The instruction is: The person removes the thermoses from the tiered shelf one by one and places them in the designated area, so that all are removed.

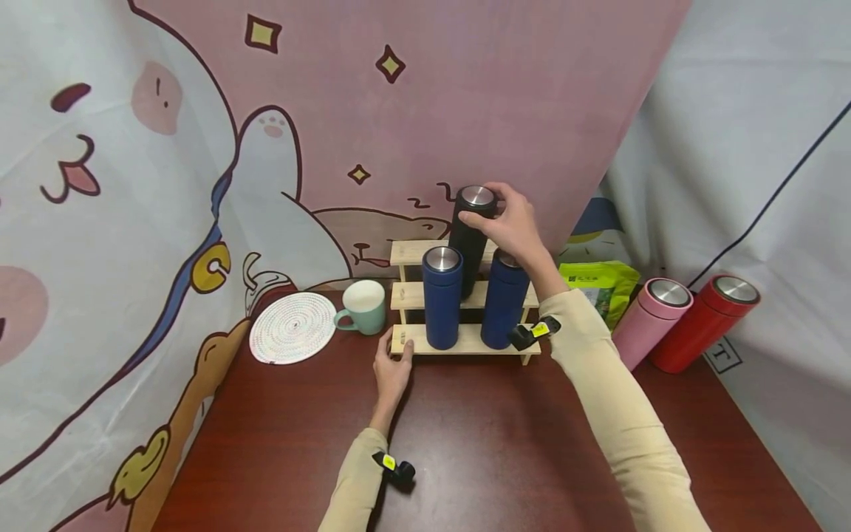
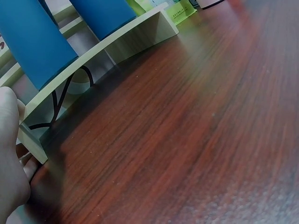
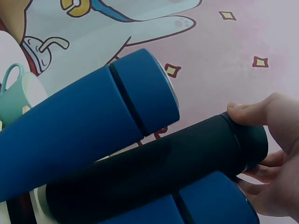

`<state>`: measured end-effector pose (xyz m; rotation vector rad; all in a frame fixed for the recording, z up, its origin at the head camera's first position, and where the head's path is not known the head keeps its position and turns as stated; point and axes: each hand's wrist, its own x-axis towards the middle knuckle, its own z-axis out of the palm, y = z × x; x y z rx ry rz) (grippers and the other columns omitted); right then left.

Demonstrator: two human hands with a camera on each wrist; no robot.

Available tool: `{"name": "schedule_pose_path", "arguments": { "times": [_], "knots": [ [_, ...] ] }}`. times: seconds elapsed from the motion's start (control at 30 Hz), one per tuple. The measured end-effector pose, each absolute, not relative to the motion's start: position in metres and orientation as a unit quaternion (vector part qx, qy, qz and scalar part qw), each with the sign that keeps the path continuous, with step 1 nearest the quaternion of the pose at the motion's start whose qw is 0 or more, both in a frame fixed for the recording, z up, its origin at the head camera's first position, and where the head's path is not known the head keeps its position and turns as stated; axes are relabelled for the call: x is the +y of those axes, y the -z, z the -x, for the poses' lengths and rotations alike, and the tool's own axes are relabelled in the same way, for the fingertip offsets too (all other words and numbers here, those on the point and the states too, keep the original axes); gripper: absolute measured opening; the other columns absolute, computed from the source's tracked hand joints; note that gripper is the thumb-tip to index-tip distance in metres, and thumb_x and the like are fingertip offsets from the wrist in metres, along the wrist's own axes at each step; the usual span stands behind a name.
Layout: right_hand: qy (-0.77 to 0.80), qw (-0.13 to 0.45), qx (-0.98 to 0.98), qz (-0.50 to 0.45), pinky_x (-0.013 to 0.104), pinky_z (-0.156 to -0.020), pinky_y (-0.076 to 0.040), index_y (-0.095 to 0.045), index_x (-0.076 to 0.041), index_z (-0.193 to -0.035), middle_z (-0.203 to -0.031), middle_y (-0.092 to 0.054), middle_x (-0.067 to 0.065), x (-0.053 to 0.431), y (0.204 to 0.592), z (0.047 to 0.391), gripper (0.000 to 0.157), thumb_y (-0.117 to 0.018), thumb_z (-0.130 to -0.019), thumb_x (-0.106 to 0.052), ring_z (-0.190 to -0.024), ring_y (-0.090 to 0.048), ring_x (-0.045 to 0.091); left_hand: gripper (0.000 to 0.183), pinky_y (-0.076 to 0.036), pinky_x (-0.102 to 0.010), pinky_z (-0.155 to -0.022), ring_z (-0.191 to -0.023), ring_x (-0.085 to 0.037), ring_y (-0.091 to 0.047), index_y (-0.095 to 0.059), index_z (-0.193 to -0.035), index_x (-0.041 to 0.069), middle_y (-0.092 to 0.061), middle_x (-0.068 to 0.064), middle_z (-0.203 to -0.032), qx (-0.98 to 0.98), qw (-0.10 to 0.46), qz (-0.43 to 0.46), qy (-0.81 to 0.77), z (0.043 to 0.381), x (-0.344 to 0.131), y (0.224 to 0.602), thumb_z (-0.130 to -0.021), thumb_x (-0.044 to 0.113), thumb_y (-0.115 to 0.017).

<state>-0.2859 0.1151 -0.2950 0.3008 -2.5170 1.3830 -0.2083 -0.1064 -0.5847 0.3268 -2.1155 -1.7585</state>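
In the head view a black thermos stands on the middle step of a three-step wooden rack. My right hand grips it round the lid, thumb on one side and fingers on the other, as the right wrist view also shows. Two blue thermoses stand on the lowest step, one at the left and one at the right, the right one partly behind my wrist. My left hand holds the front left corner of the rack, thumb on top; in the left wrist view its fingers reach under the edge.
Left of the rack stand a mint green mug and a round woven mat. At the right are a green-yellow pouch, a pink thermos and a red thermos. A printed cloth hangs behind the brown table.
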Motion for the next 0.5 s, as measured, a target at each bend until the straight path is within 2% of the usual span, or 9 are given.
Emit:
{"name": "schedule_pose_path", "arguments": {
  "times": [0.17, 0.5],
  "knots": [
    [-0.486, 0.146, -0.857, -0.091, 0.049, -0.093, -0.052, -0.051, -0.007, -0.145, -0.142, -0.057, 0.016, 0.122, 0.298, 0.286, 0.071, -0.079, -0.087, -0.037, -0.119, -0.061, 0.033, 0.054, -0.052, -0.049, -0.095, -0.122, -0.029, -0.063, -0.056, -0.143, 0.01, -0.067, -0.014, -0.131, -0.748, 0.189, -0.11, 0.627, 0.207, -0.107, 0.584, -0.093, 0.02, -0.074],
    [-0.494, 0.183, -0.848, -0.058, 0.05, -0.096, -0.051, -0.052, -0.012, -0.146, -0.139, -0.059, 0.016, 0.141, 0.304, 0.285, 0.071, -0.079, -0.086, -0.039, -0.12, -0.06, 0.032, 0.054, -0.053, -0.047, -0.094, -0.124, -0.028, -0.061, -0.056, -0.143, 0.011, -0.066, -0.013, -0.134, -0.745, 0.185, -0.106, 0.632, 0.206, -0.106, 0.583, -0.094, 0.021, -0.074]
  ]
}}
